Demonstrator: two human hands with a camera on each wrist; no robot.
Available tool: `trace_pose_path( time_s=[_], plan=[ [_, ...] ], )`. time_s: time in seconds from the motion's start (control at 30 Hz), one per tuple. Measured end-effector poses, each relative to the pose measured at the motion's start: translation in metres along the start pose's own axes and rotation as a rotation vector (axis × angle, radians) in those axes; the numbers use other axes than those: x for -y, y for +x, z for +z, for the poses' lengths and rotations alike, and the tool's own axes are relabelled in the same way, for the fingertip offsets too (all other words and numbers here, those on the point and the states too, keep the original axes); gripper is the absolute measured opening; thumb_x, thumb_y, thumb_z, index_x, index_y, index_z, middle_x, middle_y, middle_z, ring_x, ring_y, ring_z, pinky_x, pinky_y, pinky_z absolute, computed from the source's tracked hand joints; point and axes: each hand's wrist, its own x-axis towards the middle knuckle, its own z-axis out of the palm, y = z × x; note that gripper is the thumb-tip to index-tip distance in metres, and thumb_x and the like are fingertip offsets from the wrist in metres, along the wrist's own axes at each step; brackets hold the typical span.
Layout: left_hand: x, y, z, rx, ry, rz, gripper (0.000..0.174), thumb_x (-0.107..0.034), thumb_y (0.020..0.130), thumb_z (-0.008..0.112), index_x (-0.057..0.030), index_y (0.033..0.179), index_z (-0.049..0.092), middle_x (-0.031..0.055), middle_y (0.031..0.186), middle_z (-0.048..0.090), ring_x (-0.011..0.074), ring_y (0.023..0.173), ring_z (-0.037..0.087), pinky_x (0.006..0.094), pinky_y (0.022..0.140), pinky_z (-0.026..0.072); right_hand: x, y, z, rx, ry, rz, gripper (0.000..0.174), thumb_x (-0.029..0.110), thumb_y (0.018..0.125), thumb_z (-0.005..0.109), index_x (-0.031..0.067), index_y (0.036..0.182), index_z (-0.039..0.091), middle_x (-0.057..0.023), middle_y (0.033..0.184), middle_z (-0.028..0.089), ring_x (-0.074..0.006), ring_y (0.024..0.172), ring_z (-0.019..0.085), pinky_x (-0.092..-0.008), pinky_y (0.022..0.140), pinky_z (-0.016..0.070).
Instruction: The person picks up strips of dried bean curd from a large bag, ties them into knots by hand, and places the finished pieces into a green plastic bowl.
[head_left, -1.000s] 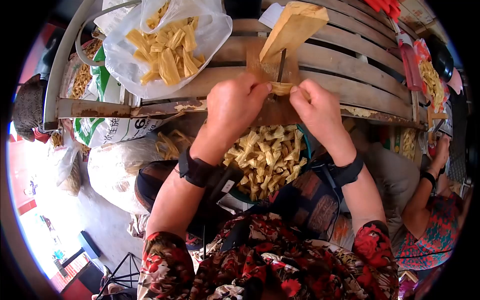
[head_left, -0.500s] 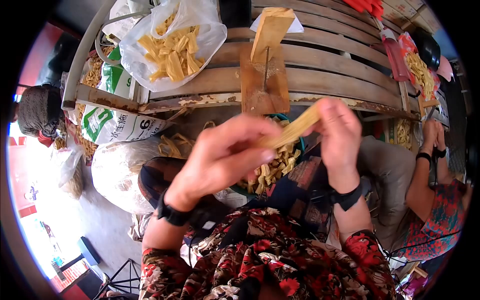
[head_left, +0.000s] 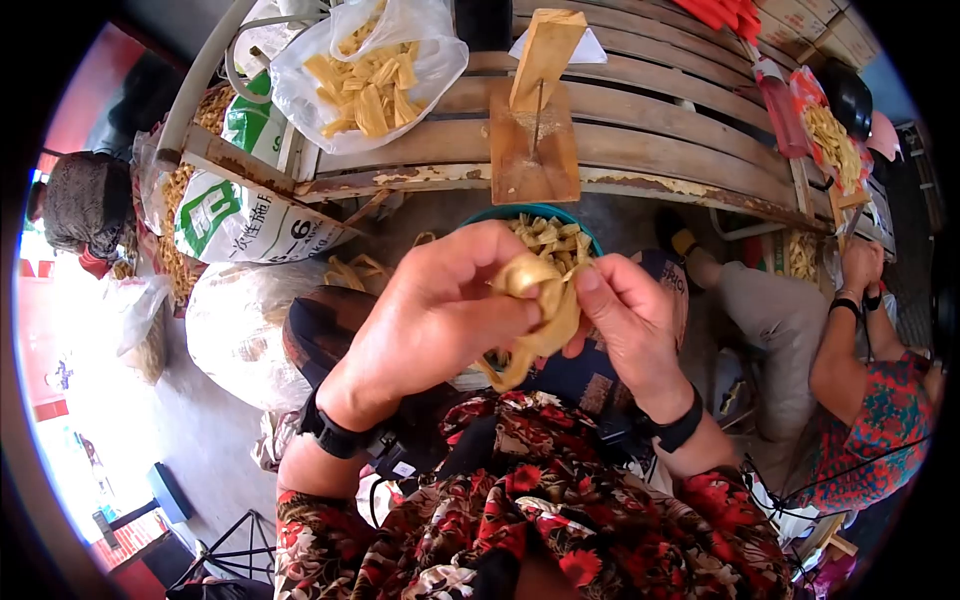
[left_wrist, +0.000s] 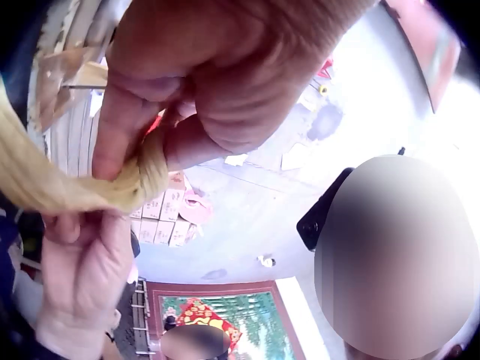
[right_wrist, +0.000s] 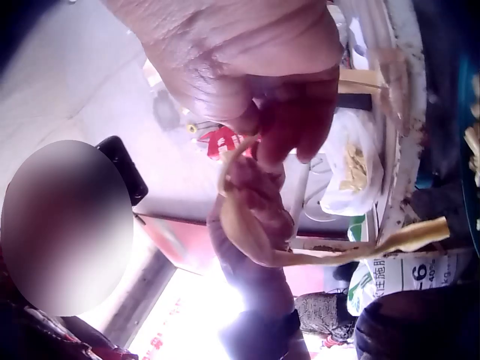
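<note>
Grip closed on left hand and right hand, pinches soft, flat yellow strip between both, loop nearer left, tail bodyward.

You have one yellow strip, smooth-faced, pliable, faint lengthwise lines. Bent into a rounded loop at your left hand, twisted, other part pinched by your right hand. Free tail hangs curled below your fingers, its end squared off. Held off the bench, short of its near edge, midway between the corners.
</note>
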Motion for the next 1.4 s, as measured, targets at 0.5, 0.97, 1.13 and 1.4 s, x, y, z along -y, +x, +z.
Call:
trace_pose_path(
  time_s=[0.5,0.97,1.13,1.4],
  plan=[
    [0.029,-0.003,0.018,-0.124,-0.072,0.143,0.029,0.002,0.079,0.063,0.0017,0.107,0.056,0.0067,0.089,0.064,0.0115,0.079,0.061,0.0231,0.069,0.0486,-0.007,-0.012,0.005,-0.01,0.243,-0.04,0.042,0.003,0.087,0.054,0.0008,0.127,0.041,-0.009,0.099,0.059,-0.001,0.052,0.044,-0.0166,0.046,0.038],
    [0.035,-0.005,0.011,0.051,-0.225,-0.262,0.026,-0.026,0.087,0.059,-0.0007,0.096,0.059,0.003,0.07,0.057,0.0102,0.057,0.055,0.0216,0.052,0.0445,0.007,-0.016,-0.007,-0.031,-0.052,-0.029,0.022,0.019,0.091,0.058,0.0007,0.101,0.052,-0.0002,0.084,0.056,-0.0016,0.061,0.045,-0.0168,0.054,0.0389],
    [0.035,-0.01,0.015,0.019,-0.062,-0.038,0.015,-0.013,0.086,0.063,-0.0014,0.095,0.061,-0.0004,0.076,0.06,0.0064,0.065,0.055,0.0199,0.058,0.0446,0.011,-0.019,-0.006,0.157,-0.147,-0.01,0.03,0.025,0.095,0.049,0.0028,0.074,0.054,0.0027,0.061,0.05,-0.0023,0.053,0.044,-0.0177,0.046,0.0346],
    [0.022,-0.022,-0.013,-0.105,0.137,0.107,0.01,-0.005,0.08,0.068,0.0009,0.087,0.065,0.0003,0.078,0.063,0.0064,0.073,0.056,0.0212,0.063,0.0459,0.011,-0.01,-0.032,0.291,-0.062,0.095,0.048,0.037,0.097,0.04,-0.005,0.099,0.062,-0.0086,0.084,0.066,-0.0118,0.072,0.061,-0.0228,0.072,0.0473]
  ],
)
